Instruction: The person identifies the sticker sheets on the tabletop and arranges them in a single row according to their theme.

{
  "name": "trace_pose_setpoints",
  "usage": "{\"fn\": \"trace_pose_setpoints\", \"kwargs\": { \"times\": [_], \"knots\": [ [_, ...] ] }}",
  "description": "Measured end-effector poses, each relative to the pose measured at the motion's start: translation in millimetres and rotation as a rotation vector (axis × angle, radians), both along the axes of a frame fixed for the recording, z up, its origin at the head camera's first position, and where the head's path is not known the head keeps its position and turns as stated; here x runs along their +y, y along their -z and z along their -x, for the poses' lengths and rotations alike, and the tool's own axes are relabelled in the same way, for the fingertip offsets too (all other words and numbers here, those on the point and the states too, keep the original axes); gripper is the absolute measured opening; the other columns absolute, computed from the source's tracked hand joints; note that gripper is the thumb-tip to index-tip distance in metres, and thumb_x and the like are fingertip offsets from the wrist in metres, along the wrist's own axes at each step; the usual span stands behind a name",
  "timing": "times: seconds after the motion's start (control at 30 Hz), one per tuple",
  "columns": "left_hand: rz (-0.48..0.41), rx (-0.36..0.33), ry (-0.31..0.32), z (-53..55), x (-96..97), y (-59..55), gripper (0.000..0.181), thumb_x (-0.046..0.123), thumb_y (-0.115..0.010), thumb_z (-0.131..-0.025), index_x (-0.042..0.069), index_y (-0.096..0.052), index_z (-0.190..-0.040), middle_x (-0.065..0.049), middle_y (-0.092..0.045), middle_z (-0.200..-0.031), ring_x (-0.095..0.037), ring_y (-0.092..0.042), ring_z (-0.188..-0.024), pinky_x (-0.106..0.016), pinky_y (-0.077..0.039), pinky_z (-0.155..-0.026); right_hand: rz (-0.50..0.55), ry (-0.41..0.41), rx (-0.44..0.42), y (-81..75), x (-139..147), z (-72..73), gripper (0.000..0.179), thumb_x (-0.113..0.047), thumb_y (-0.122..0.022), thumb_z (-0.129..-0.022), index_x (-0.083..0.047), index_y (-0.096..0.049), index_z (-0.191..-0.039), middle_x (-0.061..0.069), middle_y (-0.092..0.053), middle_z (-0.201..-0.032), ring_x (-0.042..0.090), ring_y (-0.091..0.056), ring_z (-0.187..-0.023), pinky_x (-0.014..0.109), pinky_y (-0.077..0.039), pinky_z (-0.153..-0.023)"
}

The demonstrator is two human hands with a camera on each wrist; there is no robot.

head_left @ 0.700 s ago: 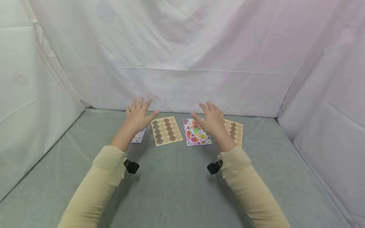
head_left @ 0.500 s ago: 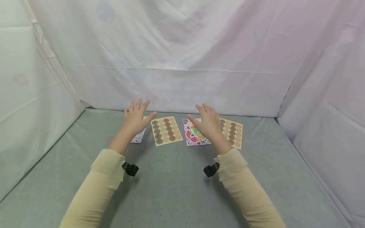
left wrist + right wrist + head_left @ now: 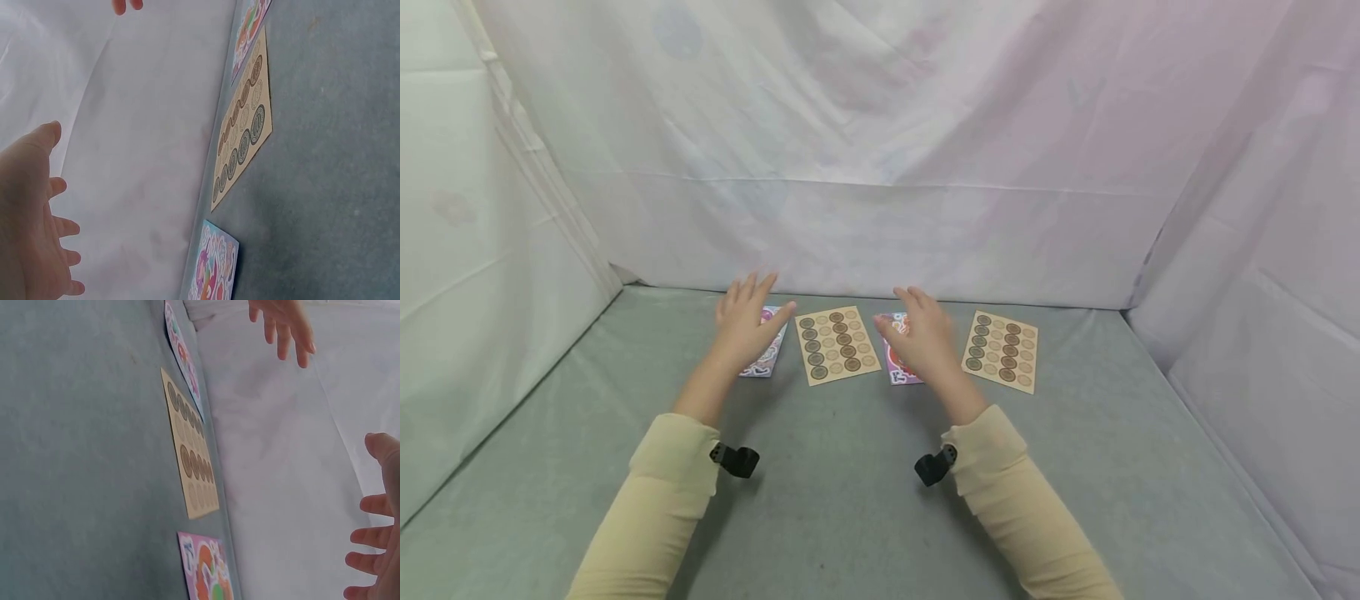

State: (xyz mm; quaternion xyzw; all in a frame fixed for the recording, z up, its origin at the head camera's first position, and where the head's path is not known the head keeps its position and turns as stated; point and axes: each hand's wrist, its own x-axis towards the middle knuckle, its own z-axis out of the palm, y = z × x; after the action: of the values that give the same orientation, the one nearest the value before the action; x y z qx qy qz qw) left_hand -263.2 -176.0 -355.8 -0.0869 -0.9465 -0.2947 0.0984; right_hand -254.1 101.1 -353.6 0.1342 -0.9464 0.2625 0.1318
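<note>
My left hand [image 3: 739, 332] hovers with spread fingers over a colourful sticker sheet [image 3: 766, 360], covering part of it in the head view. To its right lies a tan sheet [image 3: 838, 346] printed with rows of light and dark round stickers. Over a purple-bordered sticker sheet [image 3: 901, 372] hangs my right hand [image 3: 925, 337], fingers extended and holding nothing. A second tan sheet [image 3: 1000, 352] with the same round stickers lies at the right end of the row. In the left wrist view, my left hand [image 3: 28, 219] shows well above the sheets.
A grey cloth-covered table [image 3: 850, 492] spreads under the arms. White curtains [image 3: 880, 225] stand behind the row of sheets and along both sides. Each wrist carries a small black camera, such as the left one [image 3: 735, 460].
Both hands have drifted left and back towards the body. The right hand has uncovered the right-hand tan sheet and hides more of the purple-bordered one's right side. The sheets stay in place.
</note>
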Motion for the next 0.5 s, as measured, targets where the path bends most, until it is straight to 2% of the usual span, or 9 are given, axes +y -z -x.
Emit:
{"fn": "trace_pose_setpoints", "kwargs": {
  "times": [0.23,0.5],
  "knots": [
    [-0.057,0.029,0.007,-6.7,-12.3,3.1,0.072,0.052,-0.043,-0.097,0.011,-0.021,-0.153,-0.025,-0.01,-0.155,-0.046,0.0,-0.14,-0.066,0.004,-0.106,0.096,-0.015,-0.003,10.5,-15.0,-7.0,0.063,-0.049,-0.055,-0.093,-0.014,-0.042,-0.144,0.009,-0.039,-0.147,0.031,-0.034,-0.134,0.054,-0.025,-0.108],
    [-0.094,0.055,-0.013,-14.7,-29.5,9.2,0.071,0.045,-0.046,-0.098,0.005,-0.023,-0.151,-0.028,-0.016,-0.153,-0.048,-0.005,-0.14,-0.066,-0.001,-0.107,0.169,-0.042,0.014,16.1,-32.0,-11.7,0.06,-0.04,-0.062,-0.092,-0.009,-0.047,-0.14,0.01,-0.046,-0.142,0.028,-0.038,-0.132,0.046,-0.03,-0.108]
  ]
}}
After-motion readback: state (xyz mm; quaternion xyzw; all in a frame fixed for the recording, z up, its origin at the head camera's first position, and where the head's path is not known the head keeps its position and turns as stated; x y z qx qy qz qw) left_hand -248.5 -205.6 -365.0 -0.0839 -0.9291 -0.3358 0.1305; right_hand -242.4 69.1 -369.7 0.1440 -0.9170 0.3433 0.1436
